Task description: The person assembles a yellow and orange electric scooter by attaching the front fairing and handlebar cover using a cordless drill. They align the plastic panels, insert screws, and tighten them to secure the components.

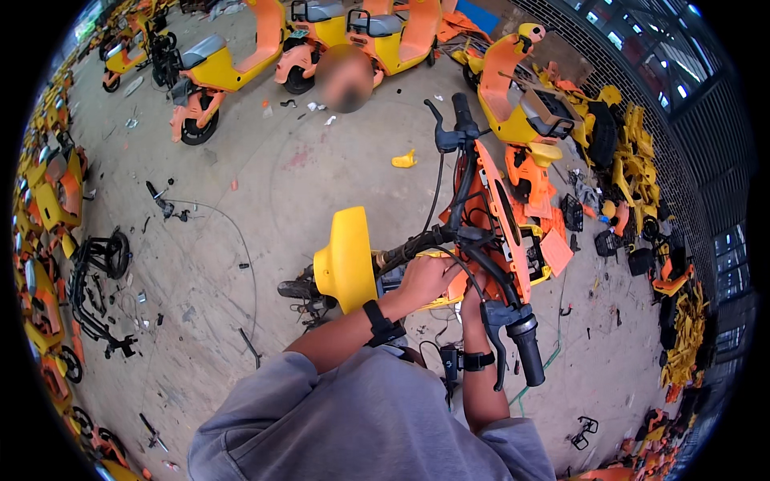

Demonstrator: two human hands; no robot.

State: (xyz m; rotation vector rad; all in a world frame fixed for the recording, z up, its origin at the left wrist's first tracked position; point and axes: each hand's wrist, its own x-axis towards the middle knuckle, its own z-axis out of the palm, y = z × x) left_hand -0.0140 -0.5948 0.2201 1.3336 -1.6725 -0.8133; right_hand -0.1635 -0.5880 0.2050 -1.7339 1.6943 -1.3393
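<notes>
The left hand (430, 280), fingers bent and tips largely hidden, lies at the body of the scooter (449, 233); whether it pinches anything cannot be told. The right hand (473, 297), partly covered by the handlebar (459, 204) and its cables, reaches in just beside it; its closure is likewise uncertain. The scooter stands before the person, mid-floor. Key relation: the handlebar's long axis runs from the far handgrip (463, 112) to the near handgrip (527, 353), passing above the right hand, which is the nearer to the bar; the left hand lies left of it, below the stem (397, 255). Farther left are the yellow cover (347, 260) and a wheel (295, 290). Outermost, scooters (216, 68) line the far edge of the floor (281, 184), and yellow parts (636, 160) its right edge.
</notes>
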